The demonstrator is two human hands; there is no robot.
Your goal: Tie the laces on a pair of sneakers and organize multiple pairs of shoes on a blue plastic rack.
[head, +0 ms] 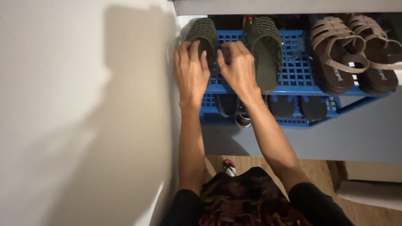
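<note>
Your left hand (pixel 191 71) lies flat on the dark green clog (pixel 203 35) at the left end of the rack's top shelf, fingers spread loosely over its heel and side, palm down, pinching nothing. Your right hand (pixel 238 67) sits just beside it, fingers curled down onto the blue grid between that clog and its mate; you cannot tell from this view whether the fingertips grip anything.

Going by size from there: the white wall (pixel 75 113) fills the whole left side of the view, with your shadow across it, and the left clog is pushed up against it. The blue plastic shoe rack (pixel 301 71) stands against the wall, its top shelf a lattice and a lower shelf showing beneath. The wooden floor (pixel 318 171) runs under the rack.

On the top shelf, the second dark green clog (pixel 267 50) lies just right of your right hand, toe pointing away from you. Well to the right sits a pair of brown strappy sandals (pixel 356 54), side by side. On the lower shelf you can see dark shoes (pixel 293 106), partly hidden by the upper shelf. Down by your legs, a small pink and white shoe tip (pixel 229 166) shows on the floor.
</note>
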